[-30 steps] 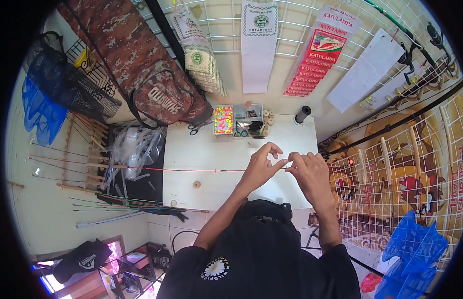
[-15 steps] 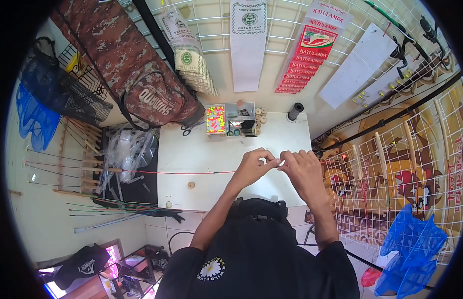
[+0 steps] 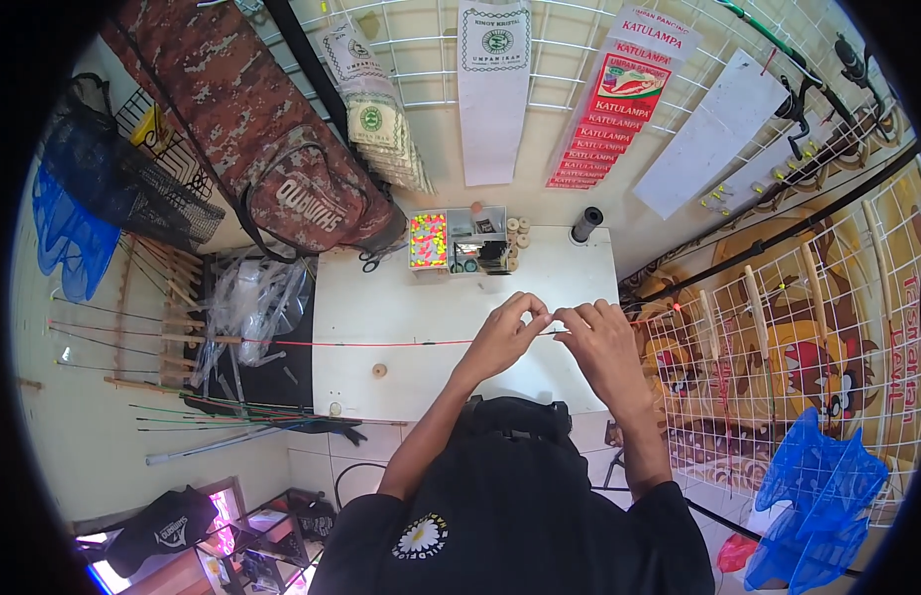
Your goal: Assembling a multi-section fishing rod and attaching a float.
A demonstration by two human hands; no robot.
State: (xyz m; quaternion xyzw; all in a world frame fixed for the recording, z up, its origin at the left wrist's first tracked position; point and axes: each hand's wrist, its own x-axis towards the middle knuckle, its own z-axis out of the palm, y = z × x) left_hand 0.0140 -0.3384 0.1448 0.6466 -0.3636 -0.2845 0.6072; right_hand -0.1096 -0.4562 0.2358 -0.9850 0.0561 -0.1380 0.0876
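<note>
A thin red rod (image 3: 401,344) stretches level across the white table from the left side to my hands. My left hand (image 3: 503,335) is over the rod, thumb and forefinger pinched together in a ring; what lies between the tips is too small to make out. Close beside it, my right hand (image 3: 601,342) is closed with fingers bent down on the rod, its fingertips almost meeting the left ones. A short dark stretch of rod shows between the hands. Beyond the right hand, an orange tip (image 3: 676,307) appears in line with it.
On the white table (image 3: 451,392) are a divided tray (image 3: 449,268) of bright small pieces, wooden spools (image 3: 512,253), scissors (image 3: 370,262), a dark cylinder (image 3: 585,225) and a wooden disc (image 3: 379,371). Rods stand racked at left; a wire grid (image 3: 738,397) is at right.
My two hands have shifted slightly and the fingertips have drawn a little apart, showing a short dark piece of the rod between them. The table items are unmoved.
</note>
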